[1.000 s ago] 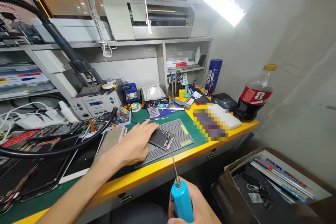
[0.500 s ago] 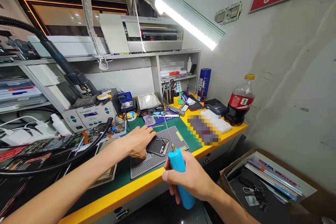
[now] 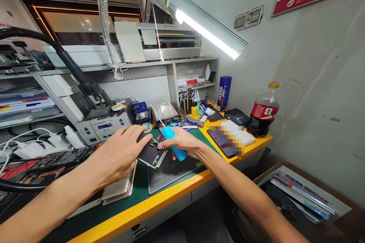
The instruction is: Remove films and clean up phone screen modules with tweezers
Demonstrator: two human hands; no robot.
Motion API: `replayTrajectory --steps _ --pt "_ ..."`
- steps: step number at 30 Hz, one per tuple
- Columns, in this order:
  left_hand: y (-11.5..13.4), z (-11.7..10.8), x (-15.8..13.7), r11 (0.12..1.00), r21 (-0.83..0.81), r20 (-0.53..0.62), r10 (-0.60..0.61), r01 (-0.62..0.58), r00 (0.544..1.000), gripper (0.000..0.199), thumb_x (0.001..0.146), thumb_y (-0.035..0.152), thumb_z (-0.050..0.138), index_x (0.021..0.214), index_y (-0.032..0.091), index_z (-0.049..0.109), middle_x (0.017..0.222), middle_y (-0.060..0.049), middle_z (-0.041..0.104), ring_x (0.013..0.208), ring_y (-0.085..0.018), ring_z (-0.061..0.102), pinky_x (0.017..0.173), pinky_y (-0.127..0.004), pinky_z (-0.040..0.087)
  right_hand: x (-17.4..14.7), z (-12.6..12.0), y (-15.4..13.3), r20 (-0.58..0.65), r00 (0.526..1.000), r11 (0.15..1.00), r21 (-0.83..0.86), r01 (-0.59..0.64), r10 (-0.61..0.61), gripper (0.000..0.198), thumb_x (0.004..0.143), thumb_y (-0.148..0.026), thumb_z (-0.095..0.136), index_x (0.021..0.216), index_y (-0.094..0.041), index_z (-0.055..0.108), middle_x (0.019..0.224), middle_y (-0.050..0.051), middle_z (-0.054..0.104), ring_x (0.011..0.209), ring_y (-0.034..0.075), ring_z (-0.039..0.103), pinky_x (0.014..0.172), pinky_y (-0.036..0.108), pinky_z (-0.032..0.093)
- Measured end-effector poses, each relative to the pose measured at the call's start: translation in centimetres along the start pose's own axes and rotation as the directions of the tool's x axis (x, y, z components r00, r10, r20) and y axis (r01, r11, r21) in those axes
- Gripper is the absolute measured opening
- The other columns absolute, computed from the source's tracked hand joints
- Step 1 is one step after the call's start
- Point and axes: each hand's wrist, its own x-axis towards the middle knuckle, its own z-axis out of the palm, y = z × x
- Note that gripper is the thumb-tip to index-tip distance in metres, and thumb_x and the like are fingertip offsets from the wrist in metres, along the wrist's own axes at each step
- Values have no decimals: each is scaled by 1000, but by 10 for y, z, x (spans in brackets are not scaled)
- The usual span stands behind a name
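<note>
My left hand [image 3: 121, 153] grips the left end of a dark, flat phone screen panel [image 3: 149, 152], which is tilted above the work surface. Small connectors and a pale edge show at the panel's near right end. In my right hand [image 3: 182, 138] is a blue handheld tool [image 3: 169, 133] with a long thin metal shaft, pointing up and to the left. The right fingers are close to the panel's right side; whether they touch it I cannot tell. Below lies a grey perforated mat [image 3: 168, 178] on the green mat [image 3: 142, 186].
A silvery tray-like frame [image 3: 119, 188] lies left of the perforated mat. A soldering station [image 3: 105, 127] stands at the back left under a black hose. To the right are a phone [image 3: 221, 140], a white box [image 3: 246, 136] and a cola bottle [image 3: 264, 112]. A lamp [image 3: 209, 26] hangs above.
My left hand has raised the screen panel off the perforated mat and brought it left. My right hand has moved up and left, bringing the blue tool beside the panel.
</note>
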Motion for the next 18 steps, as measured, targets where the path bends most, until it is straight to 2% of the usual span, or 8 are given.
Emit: replayTrajectory --steps 4,7,8,10,12,13,17,18 --pt "-14 2 -17 1000 -9 -80 -16 16 997 68 69 9 55 136 15 51 135 -22 53 135 -44 42 110 -62 34 20 11 -2 41 999 1000 -7 25 -25 20 78 -19 79 94 -15 67 79 -2 65 58 10 60 45 20 51" --pt "-23 0 -30 951 -205 -220 -275 231 936 71 77 21 59 145 17 40 149 -19 43 145 -43 30 119 -64 21 34 15 -3 -27 998 998 8 55 -54 17 93 -25 69 105 -13 65 94 2 67 71 12 65 57 24 56" --pt "-23 -1 -33 863 -362 -256 -455 352 853 72 79 27 62 145 18 38 152 -18 41 144 -42 33 119 -63 24 39 17 -3 -57 996 998 16 67 -66 19 95 -27 66 109 -14 64 99 4 67 76 14 66 62 27 58" --pt "-21 -4 -33 459 -769 -174 -820 445 545 72 77 40 70 141 18 44 149 -16 45 135 -40 46 115 -60 34 50 20 -5 -113 990 995 32 90 -86 25 96 -30 64 116 -15 63 109 6 66 86 17 67 70 32 60" --pt "-14 -3 -25 -127 -991 134 -944 45 302 58 81 47 67 128 16 53 136 -16 57 129 -34 54 111 -54 43 60 25 -6 -152 984 993 48 104 -96 29 97 -31 64 121 -16 61 114 8 65 92 19 67 75 36 60" --pt "-10 -1 -17 -400 -906 330 -874 -141 357 55 82 53 65 120 14 58 132 -17 60 128 -33 55 110 -54 43 65 27 -5 -166 981 993 55 107 -97 30 97 -31 64 122 -16 61 116 8 65 93 20 67 77 37 60" --pt "-3 16 19 -710 -575 310 -649 -407 695 56 95 59 40 117 12 63 116 -17 70 109 -31 67 93 -49 55 74 37 0 -206 972 988 82 130 -110 30 97 -32 64 122 -16 60 116 8 65 93 20 67 76 37 60" --pt "-3 22 27 -726 -545 295 -634 -420 715 61 96 62 36 116 11 64 112 -17 72 106 -31 68 90 -48 56 74 38 1 -215 969 986 88 141 -120 29 97 -31 64 121 -16 61 115 8 65 91 19 67 75 36 60"
